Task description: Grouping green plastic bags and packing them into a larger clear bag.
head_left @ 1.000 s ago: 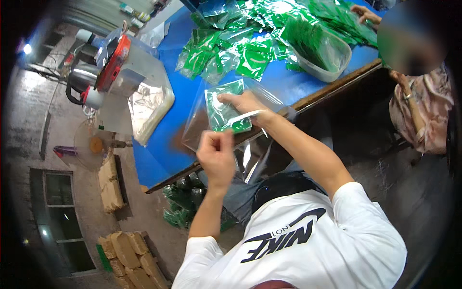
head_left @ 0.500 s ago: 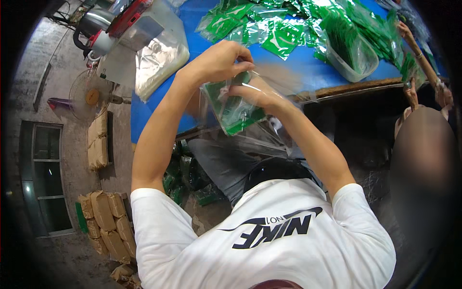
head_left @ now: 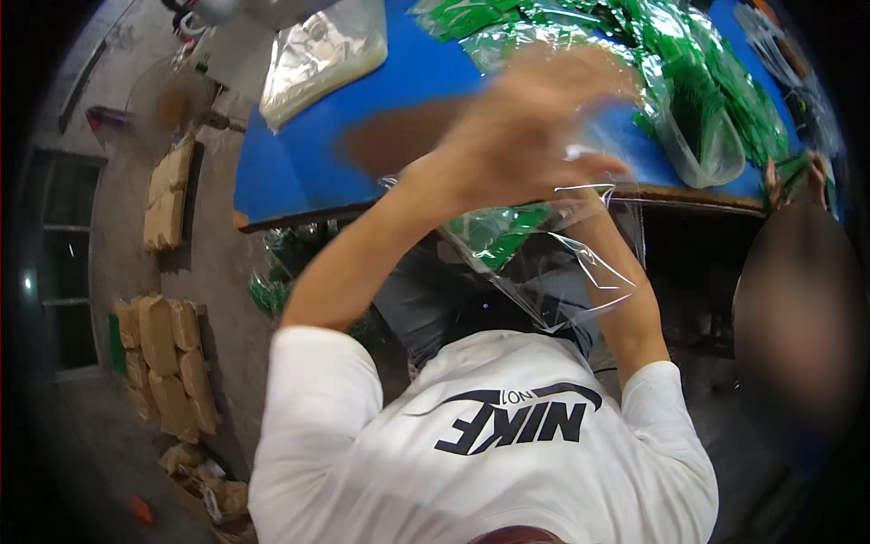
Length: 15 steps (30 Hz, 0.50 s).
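A large clear plastic bag [head_left: 571, 290] hangs at the table's front edge, between my forearms. Inside or behind its film shows a green packet [head_left: 512, 240]. My left hand [head_left: 548, 104], smeared by motion, reaches to the right above the bag; its fingers cannot be made out. My right forearm [head_left: 627, 295] rises behind or within the clear film. The right hand itself is mostly hidden by my left hand and the shiny plastic, so its grip does not show.
The blue table [head_left: 299, 168] carries a stack of clear bags [head_left: 331, 63] at left and heaped green packets [head_left: 698, 63] at far right. A translucent tub [head_left: 716, 159] holds more. Another person's hands [head_left: 797, 181] work at the right edge. Wrapped brown bundles [head_left: 163, 354] stand at left.
My left hand has swung right, away from the bag's upper left side. The bag with the green packet has dropped lower and shifted right, toward my lap. The view has also shifted.
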Motion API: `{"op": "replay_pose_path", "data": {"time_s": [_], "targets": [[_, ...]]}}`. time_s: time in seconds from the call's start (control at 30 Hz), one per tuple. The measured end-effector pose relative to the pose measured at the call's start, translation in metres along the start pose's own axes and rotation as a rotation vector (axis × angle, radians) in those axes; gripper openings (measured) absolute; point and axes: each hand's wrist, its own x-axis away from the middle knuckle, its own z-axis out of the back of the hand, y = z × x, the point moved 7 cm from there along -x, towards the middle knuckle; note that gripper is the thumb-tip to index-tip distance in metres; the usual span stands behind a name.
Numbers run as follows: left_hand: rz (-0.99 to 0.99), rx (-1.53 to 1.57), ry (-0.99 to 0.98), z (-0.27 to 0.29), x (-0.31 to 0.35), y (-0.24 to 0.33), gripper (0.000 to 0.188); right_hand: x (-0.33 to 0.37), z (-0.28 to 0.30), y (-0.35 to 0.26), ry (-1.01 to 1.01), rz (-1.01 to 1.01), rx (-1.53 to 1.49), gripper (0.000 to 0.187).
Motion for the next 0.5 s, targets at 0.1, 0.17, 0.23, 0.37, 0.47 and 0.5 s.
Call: {"op": "replay_pose_path", "data": {"time_s": [0.1,0.17,0.23,0.37,0.47,0.5], "targets": [[1.043,0.285,0.944,0.063,0.120,-0.039,0.057,0.007,0.005,0.011,-0.097,-0.272,-0.208,0.039],[1.241,0.543,1.125,0.027,0.189,-0.054,0.070,-0.004,0.009,0.016,-0.101,-0.248,-0.276,0.042],[1.343,1.383,1.106,-0.037,0.220,-0.057,0.093,-0.022,0.004,0.019,-0.118,-0.125,-0.273,0.052],[1.321,1.574,1.090,-0.057,0.211,-0.070,0.087,-0.031,0.006,0.030,0.097,-0.322,-0.282,0.067],[1.434,1.546,1.093,-0.065,0.237,-0.084,0.084,-0.038,-0.012,0.061,0.008,-0.328,-1.251,0.072],[1.460,1.562,1.158,-0.065,0.249,-0.088,0.072,-0.029,-0.026,0.027,-0.268,-0.098,-1.409,0.075]]}}
